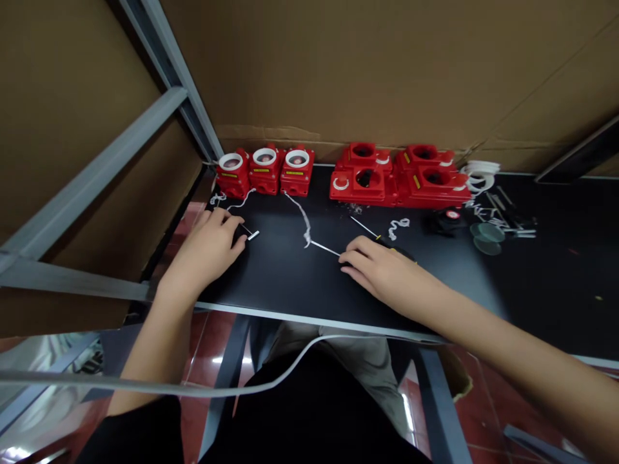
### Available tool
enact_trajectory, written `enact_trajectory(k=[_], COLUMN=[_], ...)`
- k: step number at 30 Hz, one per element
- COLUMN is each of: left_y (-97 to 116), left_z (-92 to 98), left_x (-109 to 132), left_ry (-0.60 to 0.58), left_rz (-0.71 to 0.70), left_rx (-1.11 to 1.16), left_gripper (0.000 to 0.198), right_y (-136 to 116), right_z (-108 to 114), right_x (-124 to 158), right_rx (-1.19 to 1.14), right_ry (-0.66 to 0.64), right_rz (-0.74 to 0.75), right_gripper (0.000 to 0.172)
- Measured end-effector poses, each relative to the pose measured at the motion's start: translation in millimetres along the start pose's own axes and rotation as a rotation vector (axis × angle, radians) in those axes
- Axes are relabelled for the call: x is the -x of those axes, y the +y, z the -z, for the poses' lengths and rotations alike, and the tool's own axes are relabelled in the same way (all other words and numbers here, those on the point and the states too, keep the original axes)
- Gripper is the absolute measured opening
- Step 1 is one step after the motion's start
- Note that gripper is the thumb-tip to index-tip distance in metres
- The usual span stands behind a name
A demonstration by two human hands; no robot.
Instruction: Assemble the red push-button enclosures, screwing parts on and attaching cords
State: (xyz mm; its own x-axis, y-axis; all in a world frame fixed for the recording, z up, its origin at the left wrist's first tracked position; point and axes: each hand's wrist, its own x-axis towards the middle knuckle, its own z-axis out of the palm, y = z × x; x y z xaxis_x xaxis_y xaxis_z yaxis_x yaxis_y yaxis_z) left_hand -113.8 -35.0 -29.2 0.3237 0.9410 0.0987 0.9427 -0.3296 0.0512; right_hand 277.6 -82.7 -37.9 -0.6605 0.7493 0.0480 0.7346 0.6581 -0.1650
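Rod (325,248) lies over the worktop (275,277), its right end gripped by fingers (356,259) of the right hand (384,267), apparently freeing its left tip to meet the white strand (303,216); left hand (213,243): grip unclear.

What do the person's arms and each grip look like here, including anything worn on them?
The left grip and right grip are bare hands, without gloves. Both forearms are uncovered, and no watch or wristband shows. A plain black sleeve covers the upper left arm, matching the black top; the right sleeve is out of view.
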Motion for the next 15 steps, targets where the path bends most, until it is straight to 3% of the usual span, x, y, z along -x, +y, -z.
enact_trajectory(k=[8,11,13,15], left_y=[1.7,-5.1,-9.6,-13.1], left_z=[-2.1,-0.8,0.6,1.4], left_x=[11.6,8.7,5.6,2.4], left_ry=[0.008,-0.001,-0.003,-0.003], left_rz=[-0.059,-0.081,-0.081,-0.075], left_rx=[0.111,0.140,0.141,0.136], left_gripper=[0.054,0.045,0.038,0.035], right_y=[-47.6,-63.5,-71.8,-78.4], right_z=[9.5,9.9,8.9,7.2], right_x=[-63.6,-93.5,-112.9,-130.2], right_rx=[-0.069,-0.058,-0.047,-0.031], right_ry=[-0.131,-0.179,-0.197,-0.184], right_rz=[0.075,0.046,0.030,0.020], right_gripper=[0.026,0.025,0.043,0.050])
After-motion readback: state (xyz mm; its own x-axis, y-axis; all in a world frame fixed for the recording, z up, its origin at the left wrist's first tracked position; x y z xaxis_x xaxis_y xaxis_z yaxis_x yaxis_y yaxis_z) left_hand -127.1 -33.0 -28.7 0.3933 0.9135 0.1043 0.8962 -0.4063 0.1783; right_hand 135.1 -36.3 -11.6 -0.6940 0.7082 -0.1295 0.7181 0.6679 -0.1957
